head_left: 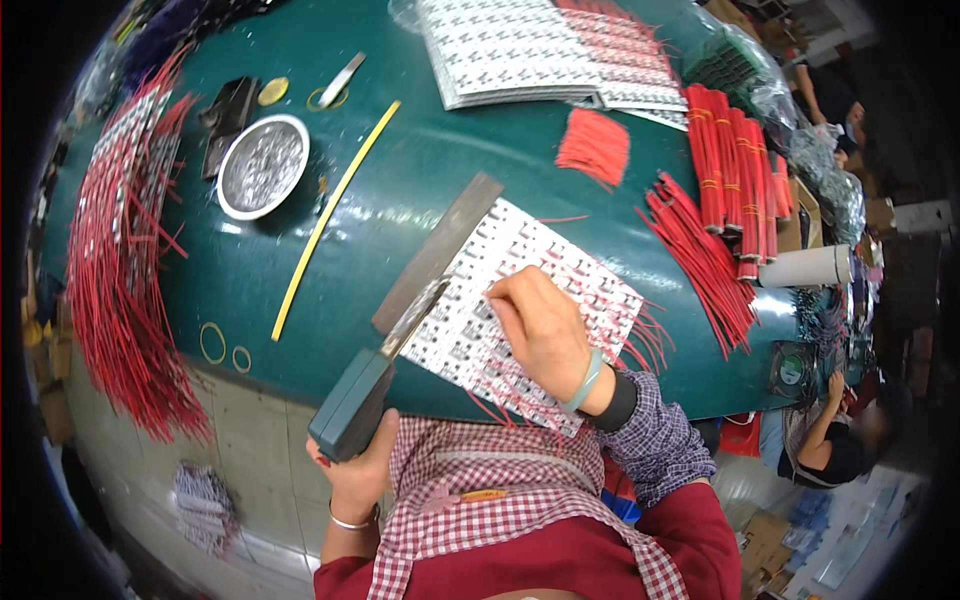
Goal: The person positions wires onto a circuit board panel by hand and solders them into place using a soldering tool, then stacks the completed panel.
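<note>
The left hand (352,470) grips a soldering iron (372,385) over the panel (520,300) — right hand (540,335), grip unclear, steadies wires; next joint likely needs tip contact.

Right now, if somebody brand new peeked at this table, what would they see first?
Probably all the red wires: a big fan of them hangs off the green table on the left, and tied bundles lie on the right. In the middle, the right hand presses on a white panel of small circuit boards with red wires on it, while the left hand holds a teal-handled tool at its edge.
</note>
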Action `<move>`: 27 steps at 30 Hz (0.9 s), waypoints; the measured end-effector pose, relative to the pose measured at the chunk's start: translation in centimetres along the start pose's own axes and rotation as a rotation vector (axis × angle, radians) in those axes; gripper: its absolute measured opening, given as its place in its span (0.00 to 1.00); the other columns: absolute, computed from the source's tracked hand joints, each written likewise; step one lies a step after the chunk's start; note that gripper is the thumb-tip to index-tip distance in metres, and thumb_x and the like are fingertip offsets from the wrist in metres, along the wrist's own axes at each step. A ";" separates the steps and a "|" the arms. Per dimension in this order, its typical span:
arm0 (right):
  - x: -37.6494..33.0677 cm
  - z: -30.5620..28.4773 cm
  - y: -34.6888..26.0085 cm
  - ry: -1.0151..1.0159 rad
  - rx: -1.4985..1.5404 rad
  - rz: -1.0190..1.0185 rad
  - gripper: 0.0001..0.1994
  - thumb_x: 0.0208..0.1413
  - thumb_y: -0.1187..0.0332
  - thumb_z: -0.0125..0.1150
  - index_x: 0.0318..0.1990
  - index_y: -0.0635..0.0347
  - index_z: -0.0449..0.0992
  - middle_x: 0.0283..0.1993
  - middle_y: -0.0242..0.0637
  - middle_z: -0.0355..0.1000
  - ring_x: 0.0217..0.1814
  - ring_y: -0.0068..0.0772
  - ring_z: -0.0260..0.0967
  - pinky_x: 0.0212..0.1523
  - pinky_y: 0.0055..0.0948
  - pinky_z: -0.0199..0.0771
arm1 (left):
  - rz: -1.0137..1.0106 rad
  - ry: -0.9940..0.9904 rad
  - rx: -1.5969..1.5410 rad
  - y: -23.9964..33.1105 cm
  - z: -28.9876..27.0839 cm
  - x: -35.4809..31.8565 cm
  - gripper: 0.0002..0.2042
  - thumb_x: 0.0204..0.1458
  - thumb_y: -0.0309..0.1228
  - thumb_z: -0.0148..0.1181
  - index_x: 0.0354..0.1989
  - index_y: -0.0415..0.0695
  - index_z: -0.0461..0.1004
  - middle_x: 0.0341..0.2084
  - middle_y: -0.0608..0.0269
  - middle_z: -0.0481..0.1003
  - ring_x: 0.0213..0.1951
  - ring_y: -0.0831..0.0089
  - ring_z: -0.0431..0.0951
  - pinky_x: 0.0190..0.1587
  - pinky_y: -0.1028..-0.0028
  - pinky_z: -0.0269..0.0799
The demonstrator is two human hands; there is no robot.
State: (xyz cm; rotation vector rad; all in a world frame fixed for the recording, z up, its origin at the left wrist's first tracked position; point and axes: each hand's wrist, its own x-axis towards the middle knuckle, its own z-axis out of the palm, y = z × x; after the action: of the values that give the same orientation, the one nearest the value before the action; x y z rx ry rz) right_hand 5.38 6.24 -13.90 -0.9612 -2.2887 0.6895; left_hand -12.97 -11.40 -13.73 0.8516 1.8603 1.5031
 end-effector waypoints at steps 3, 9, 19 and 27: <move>-0.5 1.1 -0.6 0.043 -0.020 0.058 0.06 0.53 0.78 0.64 0.36 0.61 0.73 0.33 0.42 0.68 0.34 0.46 0.71 0.33 0.41 0.71 | 0.012 -0.038 0.021 -0.2 -0.4 -0.2 0.10 0.45 0.21 0.72 0.37 0.34 0.81 0.32 0.60 0.82 0.30 0.78 0.79 0.35 0.74 0.74; -0.9 2.4 -0.5 0.145 -0.139 -0.031 0.07 0.50 0.79 0.66 0.34 0.61 0.74 0.30 0.40 0.68 0.30 0.43 0.70 0.30 0.39 0.70 | 0.055 -0.055 0.084 -0.7 -0.5 -0.3 0.09 0.44 0.20 0.72 0.35 0.34 0.81 0.29 0.58 0.82 0.30 0.71 0.82 0.37 0.73 0.77; -1.0 2.6 -0.2 0.156 -0.150 -0.107 0.09 0.47 0.82 0.69 0.35 0.61 0.77 0.31 0.40 0.72 0.30 0.42 0.73 0.30 0.36 0.72 | 0.054 -0.158 0.089 0.1 -0.6 0.5 0.09 0.43 0.16 0.68 0.35 0.31 0.80 0.31 0.55 0.80 0.30 0.69 0.81 0.34 0.74 0.75; -0.9 2.7 -0.1 0.154 -0.106 -0.097 0.08 0.48 0.82 0.66 0.36 0.62 0.76 0.31 0.40 0.70 0.32 0.43 0.72 0.31 0.38 0.72 | 0.047 -0.180 0.080 -0.2 -0.9 0.3 0.09 0.43 0.15 0.67 0.35 0.32 0.79 0.31 0.56 0.79 0.29 0.71 0.80 0.33 0.75 0.74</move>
State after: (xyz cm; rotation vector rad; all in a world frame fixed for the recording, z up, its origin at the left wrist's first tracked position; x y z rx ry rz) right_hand 4.11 4.88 -16.01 -0.9118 -2.2371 0.4420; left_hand -13.89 -11.72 -13.81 1.0395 1.7881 1.3401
